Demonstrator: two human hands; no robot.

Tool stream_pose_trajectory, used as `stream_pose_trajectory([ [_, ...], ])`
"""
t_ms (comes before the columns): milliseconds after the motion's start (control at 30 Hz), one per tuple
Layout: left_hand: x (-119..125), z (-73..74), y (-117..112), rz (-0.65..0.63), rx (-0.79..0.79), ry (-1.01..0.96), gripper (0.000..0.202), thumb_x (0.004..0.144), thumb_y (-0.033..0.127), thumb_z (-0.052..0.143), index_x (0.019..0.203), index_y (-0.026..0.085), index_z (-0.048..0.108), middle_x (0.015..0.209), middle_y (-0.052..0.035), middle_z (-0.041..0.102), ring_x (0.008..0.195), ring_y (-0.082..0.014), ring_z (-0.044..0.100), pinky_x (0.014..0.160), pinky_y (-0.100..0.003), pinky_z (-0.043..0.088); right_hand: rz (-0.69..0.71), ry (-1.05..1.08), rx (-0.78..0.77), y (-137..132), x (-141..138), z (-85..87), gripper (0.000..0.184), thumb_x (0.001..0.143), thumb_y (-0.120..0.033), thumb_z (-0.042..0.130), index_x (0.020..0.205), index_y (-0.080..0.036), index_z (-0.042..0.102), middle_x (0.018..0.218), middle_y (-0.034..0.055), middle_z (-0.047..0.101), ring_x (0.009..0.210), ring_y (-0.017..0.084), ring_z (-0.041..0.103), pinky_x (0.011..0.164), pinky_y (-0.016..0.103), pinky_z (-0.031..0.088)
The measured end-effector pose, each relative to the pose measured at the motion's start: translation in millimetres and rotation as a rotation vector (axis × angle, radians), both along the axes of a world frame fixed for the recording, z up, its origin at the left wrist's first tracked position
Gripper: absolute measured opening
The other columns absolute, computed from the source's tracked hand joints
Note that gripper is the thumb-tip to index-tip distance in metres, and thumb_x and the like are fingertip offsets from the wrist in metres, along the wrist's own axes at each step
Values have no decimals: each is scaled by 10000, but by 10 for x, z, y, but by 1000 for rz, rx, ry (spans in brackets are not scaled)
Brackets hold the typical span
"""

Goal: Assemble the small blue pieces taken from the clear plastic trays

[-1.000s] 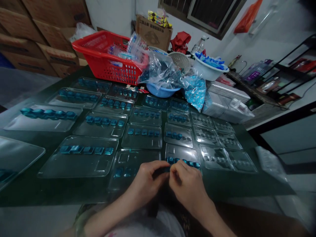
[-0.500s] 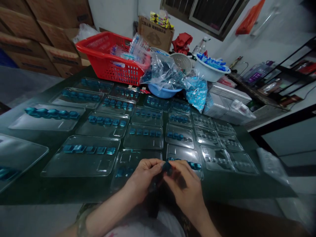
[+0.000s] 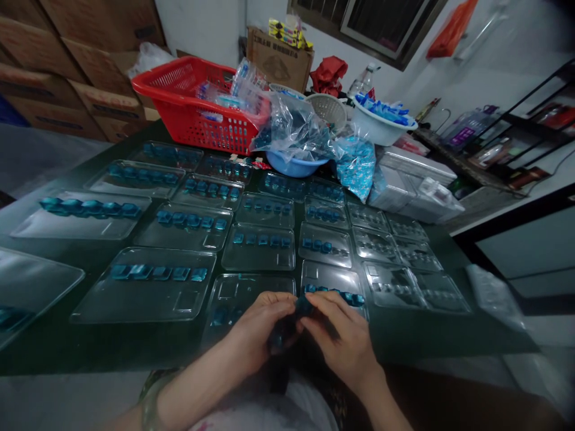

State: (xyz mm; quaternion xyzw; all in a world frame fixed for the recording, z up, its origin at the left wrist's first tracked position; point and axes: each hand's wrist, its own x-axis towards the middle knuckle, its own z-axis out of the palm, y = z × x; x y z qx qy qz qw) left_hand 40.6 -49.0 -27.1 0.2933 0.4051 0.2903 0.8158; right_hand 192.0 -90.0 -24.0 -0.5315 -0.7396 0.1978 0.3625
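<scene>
While your left hand (image 3: pixel 260 326) cups several blue pieces (image 3: pixel 276 341), your right hand (image 3: pixel 341 335) pinches one blue piece (image 3: pixel 303 306). Both hover above the clear tray (image 3: pixel 233 299) on the tabletop (image 3: pixel 54 341).

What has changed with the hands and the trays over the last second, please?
Both hands drew back slightly from the near clear tray towards the body. The left hand and right hand have lifted a small dark blue piece into view, pinched between the fingertips. The filled trays, red basket and bowls stayed put.
</scene>
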Motion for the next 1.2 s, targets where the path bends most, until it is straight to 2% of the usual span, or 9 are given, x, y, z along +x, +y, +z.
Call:
stream_pose_trajectory([
  [133,19,-15,-6,-22,-71,-48,155,643,305,564,647,153,536,551,-3,489,496,-111,459,426,-201,329,-1,-14,14,-8,31,-7,295,774,-125,505,1057,-209,501,907,21,532,777,104,514,685,223,439],
  [333,21,-73,-27,12,-104,-72,103,657,246,572,699,154,550,605,-3,528,554,-115,499,479,-202,366,-13,40,39,-30,-6,-5,238,766,-95,500,978,-202,520,853,11,535,767,100,517,681,216,432],
  [467,31,-66,-29,-28,-42,-91,110,697,234,528,654,136,552,545,-5,506,492,-99,459,438,-188,317,-11,99,42,-51,-27,29,228,745,-96,517,943,-208,526,825,7,532,720,98,517,639,211,438],
  [600,55,-51,-14,-97,95,-89,198,725,252,517,604,98,547,507,-12,473,433,-76,395,417,-189,261,-25,138,35,-67,-48,27,212,716,-95,533,899,-201,528,779,4,529,675,99,511,614,214,437],
  [933,72,-15,-13,-34,175,-68,267,755,295,507,580,94,526,493,-8,461,436,-74,381,418,-192,269,-260,147,169,-100,-179,-22,173,683,-91,538,833,-178,531,732,1,523,642,99,506,589,209,420],
  [1200,104,43,10,-27,248,-32,300,774,310,493,552,109,503,493,1,447,445,-72,369,434,-202,259,-354,168,221,-108,-194,6,184,663,-80,550,824,-168,540,697,-11,514,588,86,493,537,198,407],
])
